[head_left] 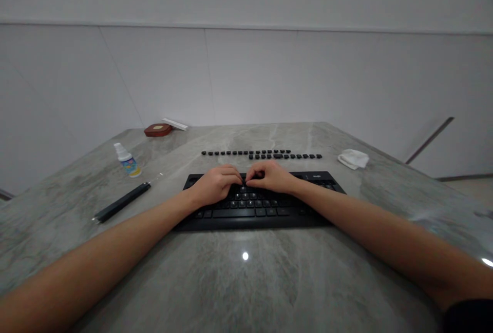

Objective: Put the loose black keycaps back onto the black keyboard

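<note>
A black keyboard [234, 224] lies flat on the marbled table, its upper part bare of many keys and partly hidden by my hands. Over its upper middle, my left hand [219, 183] is closed, fingertips pressed together. My right hand [270, 176] pinches from the other side, thumb and index finger nearly meeting the left fingertips. Between them a small dark keycap [243, 182] shows in part, at the keyboard's surface. Behind the keyboard, several loose black keycaps [241, 153] lie in two long rows.
On the left stand a small spray bottle [130, 162] and, nearer, a black stick-like tool [122, 202] with a thin wire end. A brown case [157, 130] and a white flat piece [175, 124] lie at the back. A folded white cloth [353, 158] is on the right.
</note>
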Demonstrator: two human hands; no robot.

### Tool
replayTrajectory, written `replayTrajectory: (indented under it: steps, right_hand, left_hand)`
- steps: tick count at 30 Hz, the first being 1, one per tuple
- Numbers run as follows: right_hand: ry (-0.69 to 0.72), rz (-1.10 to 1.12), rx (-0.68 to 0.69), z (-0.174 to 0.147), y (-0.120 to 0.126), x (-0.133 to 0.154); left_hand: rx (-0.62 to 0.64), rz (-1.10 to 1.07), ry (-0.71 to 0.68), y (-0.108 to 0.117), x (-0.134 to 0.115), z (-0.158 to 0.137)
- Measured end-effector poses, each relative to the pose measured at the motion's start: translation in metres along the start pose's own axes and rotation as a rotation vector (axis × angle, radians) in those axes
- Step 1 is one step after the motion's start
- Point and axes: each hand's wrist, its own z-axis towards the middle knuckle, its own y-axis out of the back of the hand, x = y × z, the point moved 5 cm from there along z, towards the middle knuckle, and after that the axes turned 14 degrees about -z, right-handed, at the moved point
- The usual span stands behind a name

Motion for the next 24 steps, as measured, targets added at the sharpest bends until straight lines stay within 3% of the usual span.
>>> replayTrajectory:
  steps: [9,24]
  right_hand:
    - [0.085,0.095,-0.072,-0.001,0.002,0.006]
    - [0.182,0.093,-0.065,-0.001,0.002,0.010]
  left_hand:
    - [0.007,-0.014,0.021,-0.002,0.003,0.000]
    - [0.011,-0.011,0.023,-0.002,0.005,0.000]
